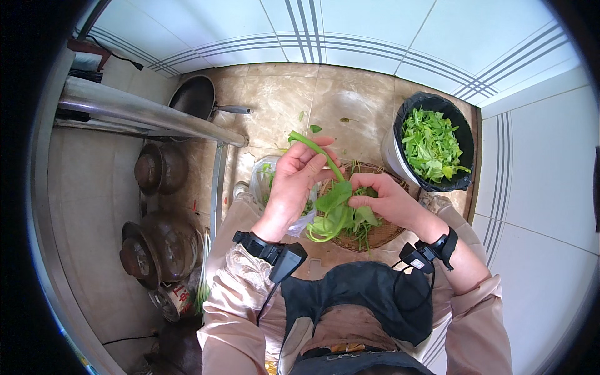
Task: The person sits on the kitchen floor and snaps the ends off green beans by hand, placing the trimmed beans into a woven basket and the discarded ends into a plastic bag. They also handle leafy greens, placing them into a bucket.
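Note:
A green leafy vegetable stem [324,153] slants across the middle of the view, its leaves [335,206] hanging at the lower end. My left hand [300,171] grips the thick stem between thumb and fingers. With thumb and forefinger pinched together, my right hand [382,197] is at the stem's leafy end; exactly what it pinches is partly hidden. Beneath the hands lies a round woven bamboo tray [391,236] with loose greens on it. A clear plastic bag [259,176] holding some greens stands beside my left hand, partly covered by it.
A bin lined with a black bag [407,105], full of leaves [431,145], stands at the right. Leaf scraps [316,128] dot the tiled floor. At the left are a metal table frame [154,110], a frying pan [193,97], brown lidded jars [173,243] and a tin [173,300].

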`<state>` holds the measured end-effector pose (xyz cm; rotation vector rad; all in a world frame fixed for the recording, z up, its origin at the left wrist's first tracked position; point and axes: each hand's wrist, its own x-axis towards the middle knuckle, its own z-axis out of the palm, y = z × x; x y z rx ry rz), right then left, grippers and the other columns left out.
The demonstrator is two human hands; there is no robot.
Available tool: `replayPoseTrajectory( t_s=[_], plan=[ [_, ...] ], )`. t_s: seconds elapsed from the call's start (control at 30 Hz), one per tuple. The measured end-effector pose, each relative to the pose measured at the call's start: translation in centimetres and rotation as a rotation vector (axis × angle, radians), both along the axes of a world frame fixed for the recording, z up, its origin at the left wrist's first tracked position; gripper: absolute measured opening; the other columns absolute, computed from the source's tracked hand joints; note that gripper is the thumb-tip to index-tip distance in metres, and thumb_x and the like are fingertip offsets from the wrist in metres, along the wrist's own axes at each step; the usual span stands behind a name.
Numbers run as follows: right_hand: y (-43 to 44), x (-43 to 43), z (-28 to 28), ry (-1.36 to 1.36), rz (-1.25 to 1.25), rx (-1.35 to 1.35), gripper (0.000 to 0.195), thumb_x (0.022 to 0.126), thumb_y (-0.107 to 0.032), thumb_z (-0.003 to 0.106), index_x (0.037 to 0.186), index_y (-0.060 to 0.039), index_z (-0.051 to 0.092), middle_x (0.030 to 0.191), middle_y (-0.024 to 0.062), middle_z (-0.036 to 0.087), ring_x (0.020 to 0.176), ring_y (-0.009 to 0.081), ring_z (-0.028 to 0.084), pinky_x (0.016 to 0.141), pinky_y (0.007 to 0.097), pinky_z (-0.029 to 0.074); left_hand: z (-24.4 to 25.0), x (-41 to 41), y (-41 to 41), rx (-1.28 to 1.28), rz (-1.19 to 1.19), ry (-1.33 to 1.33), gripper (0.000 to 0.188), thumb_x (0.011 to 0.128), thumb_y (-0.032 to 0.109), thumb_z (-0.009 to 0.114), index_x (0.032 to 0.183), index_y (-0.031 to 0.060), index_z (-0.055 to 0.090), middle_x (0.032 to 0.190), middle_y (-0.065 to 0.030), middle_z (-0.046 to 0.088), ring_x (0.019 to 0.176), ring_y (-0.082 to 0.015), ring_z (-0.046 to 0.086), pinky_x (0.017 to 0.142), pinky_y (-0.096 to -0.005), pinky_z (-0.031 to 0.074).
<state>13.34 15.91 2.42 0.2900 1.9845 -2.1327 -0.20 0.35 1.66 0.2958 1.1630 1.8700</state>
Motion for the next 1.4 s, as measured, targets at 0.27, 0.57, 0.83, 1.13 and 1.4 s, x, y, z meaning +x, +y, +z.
replayPoseTrajectory(
  t_s=[0.27,0.57,0.83,1.13,1.4],
  plan=[
    [-0.9,-0.1,0.4,0.072,-0.178,0.215,0.012,0.088,-0.007,0.058,0.097,0.0013,0.06,0.074,0.0129,0.059,0.069,0.0214,0.06,0.066,0.0329,0.047,-0.9,1.4,0.4,-0.277,-0.216,0.252,0.041,0.087,0.001,0.065,0.126,0.0036,0.054,0.1,-0.0029,0.063,0.093,-0.0109,0.061,0.084,-0.0246,0.049],
    [0.0,-0.2,0.3,0.27,-0.223,0.593,0.007,0.086,-0.004,0.057,0.09,0.0016,0.057,0.079,0.0205,0.06,0.067,0.0391,0.059,0.058,0.04,0.046,0.6,1.8,-0.4,-0.318,-0.482,0.531,0.057,0.081,0.009,0.074,0.132,0.0059,0.049,0.116,-0.0062,0.056,0.098,-0.0124,0.058,0.087,-0.0276,0.048],
    [-0.6,0.2,0.0,0.341,-0.151,0.812,0.007,0.079,-0.004,0.061,0.082,0.0004,0.055,0.075,0.0161,0.061,0.06,0.0348,0.057,0.054,0.038,0.045,-0.1,1.0,0.1,-0.188,-0.259,0.203,0.022,0.101,0.016,0.051,0.117,0.0028,0.058,0.104,-0.0013,0.062,0.094,-0.0078,0.056,0.084,-0.0229,0.045],
    [3.0,-0.1,-0.3,-0.002,-0.365,0.205,0.02,0.089,-0.014,0.055,0.082,0.0014,0.064,0.064,-0.0023,0.053,0.063,0.0049,0.046,0.056,0.0227,0.036,-0.2,-0.5,-0.4,-0.059,-0.071,-0.017,0.024,0.101,0.021,0.05,0.111,0.0012,0.059,0.102,-0.007,0.065,0.094,-0.0124,0.06,0.085,-0.0259,0.046],
    [0.4,0.1,1.6,-0.079,-0.022,-0.307,0.02,0.093,-0.019,0.06,0.092,-0.0004,0.064,0.076,-0.0053,0.054,0.074,0.0028,0.047,0.067,0.0203,0.039,0.1,-0.4,-0.4,0.005,-0.095,-0.145,0.027,0.101,0.025,0.051,0.115,0.0024,0.055,0.102,-0.0102,0.065,0.098,-0.0162,0.06,0.09,-0.0315,0.046]
  ],
)
